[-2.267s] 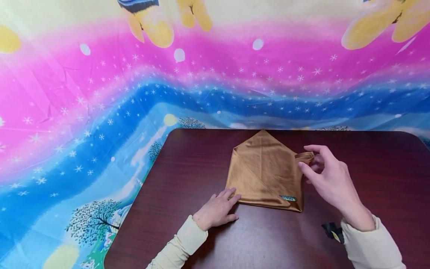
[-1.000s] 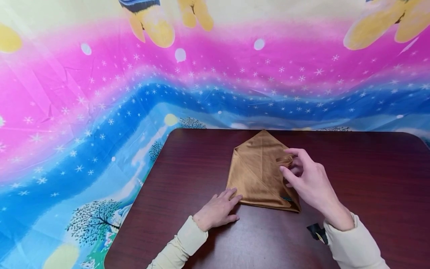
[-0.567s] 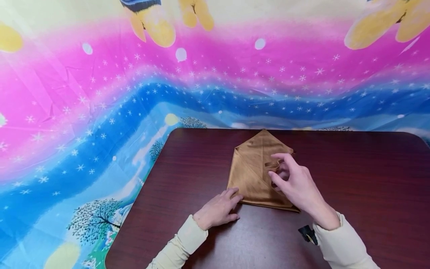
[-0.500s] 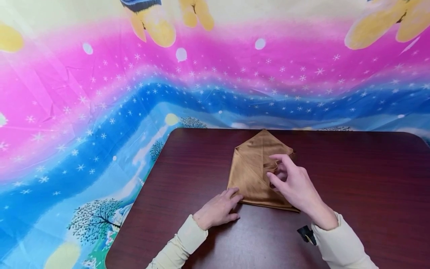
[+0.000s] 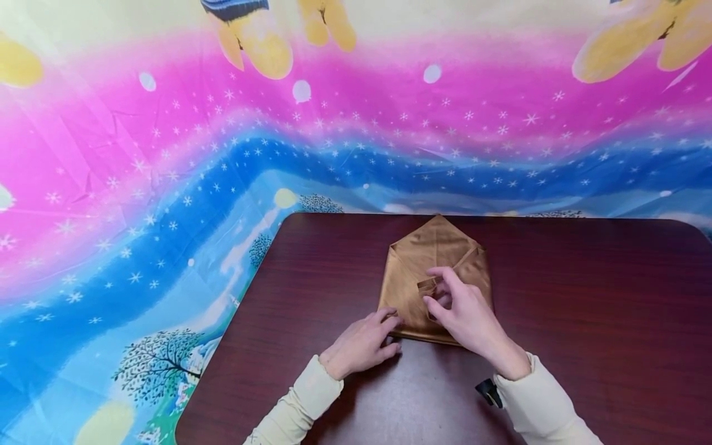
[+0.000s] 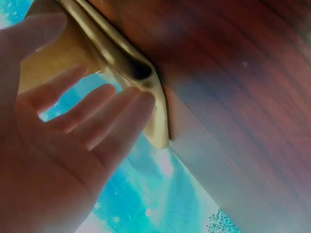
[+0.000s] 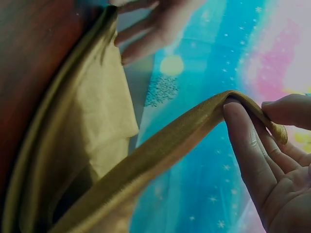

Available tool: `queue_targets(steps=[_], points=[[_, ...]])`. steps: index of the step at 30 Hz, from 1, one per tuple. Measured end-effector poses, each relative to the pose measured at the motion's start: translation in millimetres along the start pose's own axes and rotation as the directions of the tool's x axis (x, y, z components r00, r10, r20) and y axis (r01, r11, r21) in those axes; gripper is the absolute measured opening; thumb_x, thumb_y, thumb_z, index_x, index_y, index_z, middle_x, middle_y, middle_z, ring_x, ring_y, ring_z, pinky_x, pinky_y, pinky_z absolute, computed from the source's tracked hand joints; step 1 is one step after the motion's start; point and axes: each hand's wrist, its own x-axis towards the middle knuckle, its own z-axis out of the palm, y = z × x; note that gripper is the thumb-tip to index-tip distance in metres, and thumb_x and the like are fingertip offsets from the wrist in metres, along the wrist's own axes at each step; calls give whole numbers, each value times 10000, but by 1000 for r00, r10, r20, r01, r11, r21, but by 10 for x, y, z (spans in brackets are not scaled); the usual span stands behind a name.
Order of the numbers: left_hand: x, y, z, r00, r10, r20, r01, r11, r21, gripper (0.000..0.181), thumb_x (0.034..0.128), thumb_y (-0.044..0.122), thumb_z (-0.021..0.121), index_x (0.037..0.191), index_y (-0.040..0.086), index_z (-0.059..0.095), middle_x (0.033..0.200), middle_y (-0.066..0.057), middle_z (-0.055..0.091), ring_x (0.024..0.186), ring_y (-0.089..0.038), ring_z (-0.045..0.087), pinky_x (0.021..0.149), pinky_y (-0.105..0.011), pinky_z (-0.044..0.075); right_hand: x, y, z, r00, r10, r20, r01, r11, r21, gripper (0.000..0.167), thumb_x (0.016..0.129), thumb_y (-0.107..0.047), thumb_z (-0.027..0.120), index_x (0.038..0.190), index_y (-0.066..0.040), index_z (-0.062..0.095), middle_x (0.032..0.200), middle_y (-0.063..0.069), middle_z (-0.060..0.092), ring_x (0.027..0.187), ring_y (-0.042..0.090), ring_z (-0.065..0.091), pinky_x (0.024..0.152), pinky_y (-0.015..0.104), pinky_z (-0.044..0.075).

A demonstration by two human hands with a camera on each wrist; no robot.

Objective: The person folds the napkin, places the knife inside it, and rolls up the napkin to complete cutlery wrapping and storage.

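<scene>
A golden-brown satin cloth (image 5: 439,238), folded into a flat envelope shape with a peak at the far side, lies on the table. My right hand (image 5: 473,315) pinches the tip of its right flap (image 5: 427,287) and holds it over the cloth's middle. In the right wrist view the flap (image 7: 165,136) stretches as a raised strip up to the thumb and fingers of my right hand (image 7: 272,165). My left hand (image 5: 361,343) touches the near left corner with relaxed fingers. The left wrist view shows those fingertips against the layered cloth edge (image 6: 155,109).
The dark red-brown table (image 5: 589,296) has rounded far corners. Behind it and along its left side hangs a pink and blue printed backdrop (image 5: 356,105). A small black object (image 5: 489,392) sits at my right sleeve cuff.
My right hand has moved left and slightly nearer, drawing the right flap across the cloth. The small shiny green patch seen earlier is now covered. The left hand stays at the near left corner.
</scene>
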Motion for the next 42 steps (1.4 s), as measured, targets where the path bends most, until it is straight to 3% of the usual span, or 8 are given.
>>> queue_targets(steps=[4, 8, 13, 19, 27, 32, 37, 42], points=[[26, 21, -26, 995, -39, -96, 33, 998, -57, 357, 926, 329, 616, 1222, 128, 605, 1208, -4, 589, 987, -116, 624, 838, -265, 518, 12, 15, 81, 1000, 3, 11, -3, 1000, -14, 393, 849, -66, 691, 1212, -94, 542, 774, -19, 690, 646, 32, 645, 587, 209, 496], [55, 46, -53, 972, -91, -215, 54, 984, -171, 301, 934, 322, 618, 1139, 102, 638, 1077, 14, 623, 862, -92, 625, 750, -212, 510, 16, 33, 170, 1000, 11, 27, -11, 1000, -9, 396, 844, -65, 689, 1213, -94, 549, 785, -13, 705, 655, 43, 647, 597, 207, 500], [95, 61, -77, 944, -130, -303, 16, 936, -352, 247, 923, 258, 651, 1085, 73, 651, 963, -10, 653, 770, -74, 644, 684, -153, 502, 17, 87, 303, 999, 25, 45, -26, 1000, 11, 399, 832, -26, 686, 1204, -89, 558, 805, 0, 721, 669, 60, 655, 599, 207, 501], [125, 53, -73, 947, -171, -273, 15, 869, -495, 262, 899, 171, 675, 1116, 31, 636, 914, -39, 671, 699, -53, 620, 631, -133, 499, 18, 157, 451, 996, 52, 68, -53, 998, 18, 396, 829, -10, 683, 1200, -71, 559, 842, 20, 731, 697, 76, 667, 622, 214, 509], [117, -3, -13, 952, -217, -214, 58, 820, -570, 263, 903, 141, 661, 1123, -1, 643, 893, -84, 713, 730, -85, 658, 651, -139, 514, -17, 214, 599, 991, 88, 102, -92, 995, 29, 416, 822, -23, 688, 1215, -63, 558, 858, -6, 740, 734, 80, 683, 643, 218, 512], [128, -25, 3, 942, -267, -204, 89, 785, -613, 223, 908, 176, 659, 1059, 14, 681, 873, -85, 738, 739, -75, 684, 661, -143, 523, -39, 232, 646, 991, 84, 100, -84, 996, -1, 427, 814, -47, 711, 1213, -77, 561, 858, -21, 743, 752, 78, 692, 656, 228, 512], [143, -29, -2, 925, -341, -169, 160, 751, -640, 181, 907, 229, 659, 958, 67, 721, 849, -50, 747, 706, -39, 682, 630, -151, 519, -59, 241, 698, 991, 78, 111, -76, 997, -26, 463, 796, -51, 725, 1227, -87, 562, 887, -10, 754, 794, 109, 710, 679, 254, 519], [155, -45, 23, 907, -390, -158, 220, 759, -613, 140, 890, 246, 674, 846, 122, 723, 767, 2, 735, 645, 5, 651, 580, -140, 492, -76, 260, 727, 984, 81, 159, -74, 996, -49, 488, 799, -39, 705, 1260, -74, 549, 936, 1, 755, 837, 122, 713, 737, 294, 527]])
